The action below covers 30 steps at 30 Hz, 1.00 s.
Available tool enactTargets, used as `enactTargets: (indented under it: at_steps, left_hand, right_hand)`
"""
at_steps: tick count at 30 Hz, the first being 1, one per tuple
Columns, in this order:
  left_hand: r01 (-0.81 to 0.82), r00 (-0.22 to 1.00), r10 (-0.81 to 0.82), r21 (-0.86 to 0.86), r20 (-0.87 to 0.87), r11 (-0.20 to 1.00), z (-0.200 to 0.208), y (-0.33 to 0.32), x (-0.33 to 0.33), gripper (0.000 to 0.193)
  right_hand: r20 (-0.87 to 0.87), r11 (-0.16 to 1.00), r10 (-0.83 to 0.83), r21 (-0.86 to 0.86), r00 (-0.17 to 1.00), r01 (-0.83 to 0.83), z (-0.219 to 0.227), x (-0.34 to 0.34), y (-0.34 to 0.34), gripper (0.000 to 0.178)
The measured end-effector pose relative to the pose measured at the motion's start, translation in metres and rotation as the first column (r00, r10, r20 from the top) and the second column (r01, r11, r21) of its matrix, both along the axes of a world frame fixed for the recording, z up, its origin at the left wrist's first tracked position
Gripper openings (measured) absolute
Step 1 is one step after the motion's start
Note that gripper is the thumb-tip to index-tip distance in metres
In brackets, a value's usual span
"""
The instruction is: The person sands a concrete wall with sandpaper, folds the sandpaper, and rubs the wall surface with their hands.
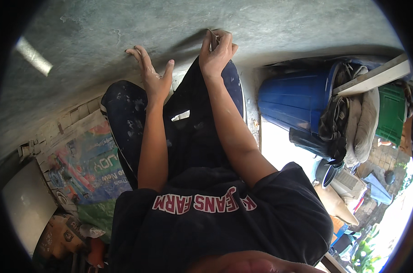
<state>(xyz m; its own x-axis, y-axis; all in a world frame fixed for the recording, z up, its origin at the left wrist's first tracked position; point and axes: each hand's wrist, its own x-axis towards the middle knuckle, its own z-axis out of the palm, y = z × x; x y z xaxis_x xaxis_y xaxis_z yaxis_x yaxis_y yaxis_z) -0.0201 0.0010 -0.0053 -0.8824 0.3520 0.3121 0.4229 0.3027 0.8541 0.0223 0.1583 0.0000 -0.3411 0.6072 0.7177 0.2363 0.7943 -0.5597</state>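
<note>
In front of me rises a grey, smooth-plastered wall with pale streaks. My right hand is raised at the wall, its fingers bent and closed around a thin, dark, folded piece that looks like a scrap of sheet. Its exact kind is hard to make out, and its edge is close to the wall. To the left, my left hand is held up with fingers and thumb spread, nothing in it, the fingertips near the wall. Pale dust marks both hands.
My dark trousers, spotted white, are bent beneath my arms. A blue barrel with cloths and a wooden plank stands at right, beside a green crate. On the left are a printed sheet and a cardboard box.
</note>
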Motion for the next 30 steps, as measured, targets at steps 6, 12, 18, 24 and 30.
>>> enactTargets:
  at_steps: [6,12,18,24,30]
  left_hand:
    - [-0.005,1.000,0.005,-0.008,0.024,1.000,-0.001,-0.002,0.003,0.099]
    - [-0.001,0.999,0.001,-0.003,0.042,1.000,0.000,-0.003,0.004,0.100]
    - [0.002,0.999,-0.004,0.056,0.045,0.998,-0.001,-0.003,0.004,0.102]
    - [0.032,0.998,-0.034,0.044,0.050,0.999,-0.003,-0.003,0.003,0.105]
    - [0.038,0.996,-0.041,0.046,0.078,0.998,-0.002,-0.004,0.004,0.108]
  right_hand:
    - [-0.084,0.997,0.022,0.070,0.996,-0.016,0.002,0.000,0.001,0.016]
    - [-0.082,0.996,-0.011,0.083,0.997,0.017,0.002,0.001,0.000,0.017]
    - [-0.081,0.998,-0.019,0.065,0.997,0.024,-0.003,0.000,-0.004,0.017]
    - [-0.032,0.998,-0.039,0.043,0.999,0.040,-0.004,0.000,-0.002,0.016]
    - [-0.030,0.996,-0.077,0.046,0.997,0.078,-0.003,0.001,-0.005,0.015]
